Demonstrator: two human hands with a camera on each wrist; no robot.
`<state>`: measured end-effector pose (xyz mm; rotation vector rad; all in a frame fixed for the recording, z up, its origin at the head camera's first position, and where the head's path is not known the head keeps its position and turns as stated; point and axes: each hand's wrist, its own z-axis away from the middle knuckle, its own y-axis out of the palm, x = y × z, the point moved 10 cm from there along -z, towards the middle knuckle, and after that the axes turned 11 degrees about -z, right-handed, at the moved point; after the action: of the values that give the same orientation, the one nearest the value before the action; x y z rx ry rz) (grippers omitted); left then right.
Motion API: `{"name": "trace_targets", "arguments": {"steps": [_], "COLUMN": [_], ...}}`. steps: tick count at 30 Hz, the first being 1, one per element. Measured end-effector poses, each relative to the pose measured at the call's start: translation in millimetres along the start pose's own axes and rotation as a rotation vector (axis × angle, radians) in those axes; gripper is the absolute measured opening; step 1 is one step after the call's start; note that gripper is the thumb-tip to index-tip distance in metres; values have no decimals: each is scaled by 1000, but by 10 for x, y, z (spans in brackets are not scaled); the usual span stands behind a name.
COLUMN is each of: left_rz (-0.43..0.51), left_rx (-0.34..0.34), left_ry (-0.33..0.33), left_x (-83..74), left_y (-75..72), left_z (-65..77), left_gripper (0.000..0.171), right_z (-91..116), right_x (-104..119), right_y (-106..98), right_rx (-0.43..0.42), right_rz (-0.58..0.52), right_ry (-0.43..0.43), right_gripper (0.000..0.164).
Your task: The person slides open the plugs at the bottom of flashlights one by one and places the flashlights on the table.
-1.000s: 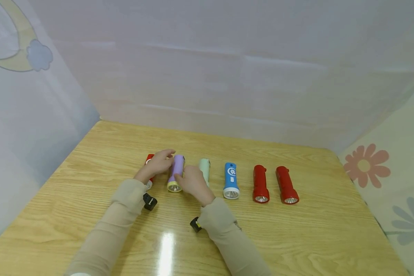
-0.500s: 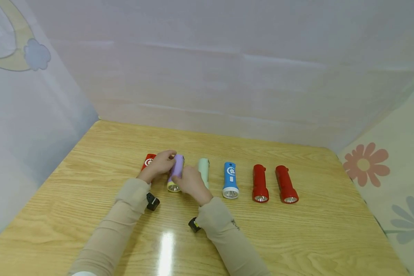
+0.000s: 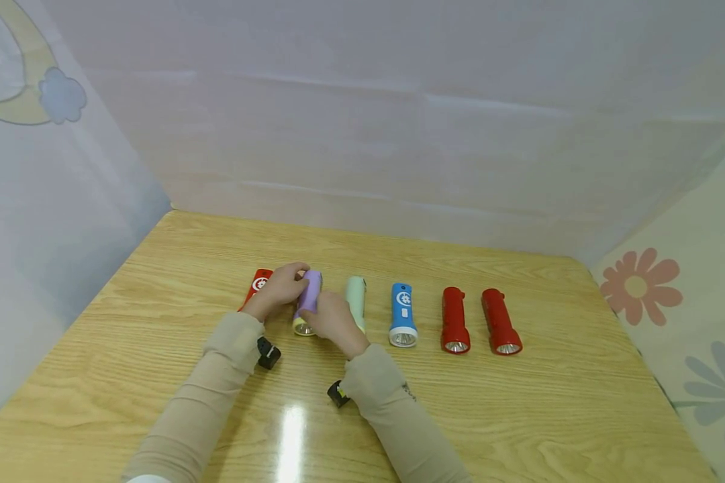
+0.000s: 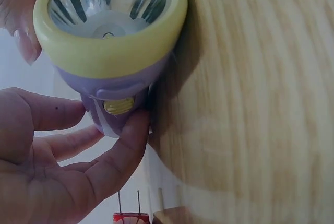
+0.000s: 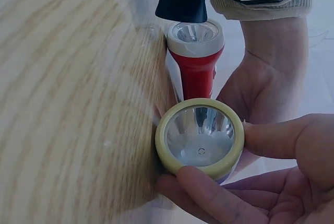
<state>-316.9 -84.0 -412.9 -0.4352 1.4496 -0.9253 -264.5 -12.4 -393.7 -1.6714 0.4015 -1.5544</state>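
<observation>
A purple flashlight [image 3: 310, 290] with a pale yellow rim lies on the table, its lens toward the person. My left hand [image 3: 280, 288] holds its body from the left; in the left wrist view the thumb and fingers sit on either side of the purple barrel [image 4: 115, 114], below a ribbed yellow switch [image 4: 119, 106]. From the right, my right hand [image 3: 333, 318] grips the flashlight's head, thumb on one side of the yellow rim [image 5: 237, 145] and fingers on the other. Left of it lies a red flashlight [image 3: 260, 280] with a white head, partly hidden by my left hand.
To the right, in a row, lie a mint green flashlight [image 3: 356, 295], a blue one [image 3: 402, 312] with a white head, and two red ones, a nearer red flashlight [image 3: 455, 320] and the rightmost red flashlight [image 3: 501, 322]. A fabric backdrop [image 3: 362, 134] stands behind the wooden table [image 3: 519, 416].
My left wrist and forearm have shifted slightly right, showing more of the red flashlight's upper end and emblem. The purple flashlight has stayed in nearly the same place.
</observation>
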Motion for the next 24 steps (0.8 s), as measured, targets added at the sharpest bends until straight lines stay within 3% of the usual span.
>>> {"name": "trace_targets", "arguments": {"steps": [8, 16, 20, 24], "left_rz": [98, 166, 221, 268], "left_rx": [22, 25, 27, 6], "left_ry": [-68, -104, -114, -69], "left_x": [110, 155, 185, 164], "left_y": [36, 22, 31, 5], "left_z": [-3, 6, 2, 12], "left_gripper": [39, 38, 38, 35], "right_z": [5, 4, 3, 2], "right_x": [-8, -67, -61, -62], "right_y": [-13, 15, 2, -8], "right_rx": [-1, 45, 44, 41], "right_rz": [-38, -154, -155, -156], "right_ry": [-1, 33, 16, 1], "right_gripper": [25, 21, 21, 20]}}
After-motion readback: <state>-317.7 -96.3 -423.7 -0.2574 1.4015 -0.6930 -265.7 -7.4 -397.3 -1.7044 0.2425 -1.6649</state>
